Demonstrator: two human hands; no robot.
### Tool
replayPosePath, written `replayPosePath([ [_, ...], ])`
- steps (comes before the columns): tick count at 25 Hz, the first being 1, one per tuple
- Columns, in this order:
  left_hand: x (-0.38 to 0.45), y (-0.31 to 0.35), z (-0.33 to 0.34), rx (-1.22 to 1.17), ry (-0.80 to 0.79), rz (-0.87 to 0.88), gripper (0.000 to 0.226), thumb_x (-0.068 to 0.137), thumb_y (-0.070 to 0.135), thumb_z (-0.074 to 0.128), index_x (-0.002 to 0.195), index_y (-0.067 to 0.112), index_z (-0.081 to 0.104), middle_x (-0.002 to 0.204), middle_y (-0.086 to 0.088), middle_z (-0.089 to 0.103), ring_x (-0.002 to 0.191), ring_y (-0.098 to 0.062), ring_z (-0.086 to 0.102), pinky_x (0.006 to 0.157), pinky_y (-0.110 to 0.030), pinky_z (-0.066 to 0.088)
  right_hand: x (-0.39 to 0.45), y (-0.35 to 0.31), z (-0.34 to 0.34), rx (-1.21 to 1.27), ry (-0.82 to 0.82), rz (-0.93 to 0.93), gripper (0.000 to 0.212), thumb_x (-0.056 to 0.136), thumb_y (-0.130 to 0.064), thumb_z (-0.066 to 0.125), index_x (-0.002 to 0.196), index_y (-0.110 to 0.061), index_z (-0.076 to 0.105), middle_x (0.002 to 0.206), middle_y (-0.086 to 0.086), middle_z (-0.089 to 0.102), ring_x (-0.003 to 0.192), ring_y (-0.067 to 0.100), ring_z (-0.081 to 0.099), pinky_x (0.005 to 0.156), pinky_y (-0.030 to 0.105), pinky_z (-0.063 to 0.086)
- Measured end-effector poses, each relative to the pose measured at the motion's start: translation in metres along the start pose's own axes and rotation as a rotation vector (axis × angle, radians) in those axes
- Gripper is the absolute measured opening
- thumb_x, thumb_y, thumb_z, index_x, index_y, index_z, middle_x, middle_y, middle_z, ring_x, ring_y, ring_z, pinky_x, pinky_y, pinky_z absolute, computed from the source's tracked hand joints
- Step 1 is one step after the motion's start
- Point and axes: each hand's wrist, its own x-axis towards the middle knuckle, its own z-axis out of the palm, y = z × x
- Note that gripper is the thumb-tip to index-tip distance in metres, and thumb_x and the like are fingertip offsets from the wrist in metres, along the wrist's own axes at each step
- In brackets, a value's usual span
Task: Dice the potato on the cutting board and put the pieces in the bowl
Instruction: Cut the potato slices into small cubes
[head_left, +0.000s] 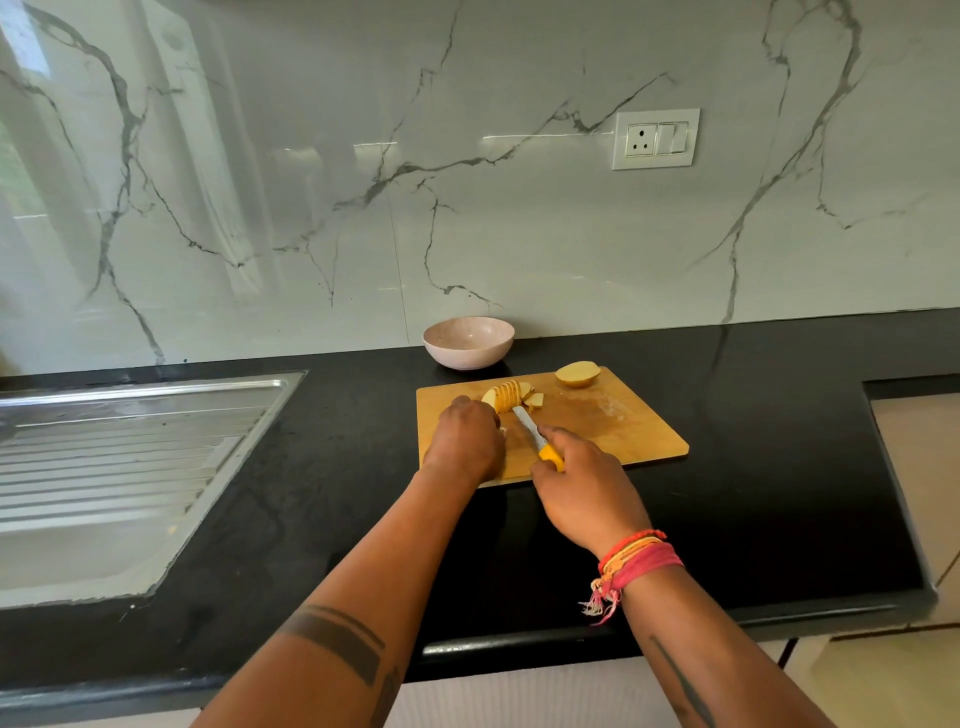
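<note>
Mid-task; sliced potato half (503, 396) at frame centre on wooden cutting board (634, 431), steadied by left hand (465, 439), fingers curled on it; right hand (582, 475) gripping yellow-handled knife (535, 436); uncut half (577, 374) upper right of board; pink bowl (468, 343) above, nothing visible inside; dicing, transfer left.

Home kitchen — sink (130, 467), counter (753, 467) (marble wall (311, 156)).

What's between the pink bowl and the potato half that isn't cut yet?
Only bare black counter and the wooden cutting board's edge lie between the pink bowl and the uncut potato half, in the head view.
</note>
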Motion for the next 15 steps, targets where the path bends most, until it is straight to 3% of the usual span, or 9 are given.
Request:
replayPosePath([
  [4, 0.005, -0.004, -0.006, -0.06, -0.066, 0.08, 0.037, 0.098, 0.011, 0.06, 0.131, 0.025, 0.068, 0.133, -0.002, 0.06, 0.119, -0.021, 0.058, 0.103, -0.032, 0.05, 0.009, -0.004, 0.0, -0.156, -0.064, 0.009, 0.052, 0.102, -0.034, 0.05, 0.154, -0.034, 0.043, 0.107, -0.003, 0.066, 0.089, 0.017, 0.066, 0.074, 0.035, 0.058],
  [7, 0.004, -0.011, -0.004, -0.169, -0.053, 0.089, 0.041, 0.097, 0.007, 0.056, 0.132, 0.023, 0.067, 0.133, -0.001, 0.062, 0.119, -0.02, 0.059, 0.102, -0.031, 0.048, 0.004, -0.009, 0.011, -0.29, -0.055, -0.049, 0.055, 0.102, -0.034, 0.049, 0.156, -0.032, 0.039, 0.089, -0.005, 0.062, 0.081, 0.017, 0.06, 0.066, 0.033, 0.051],
  [15, -0.002, -0.023, 0.007, -0.128, 0.081, 0.108, 0.031, 0.1, 0.028, 0.063, 0.129, 0.022, 0.069, 0.123, -0.004, 0.061, 0.111, -0.019, 0.058, 0.099, -0.031, 0.049, 0.002, -0.007, 0.017, -0.315, -0.023, -0.092, 0.056, 0.103, -0.035, 0.048, 0.157, -0.031, 0.037, 0.085, -0.008, 0.06, 0.075, 0.013, 0.058, 0.061, 0.031, 0.048],
])
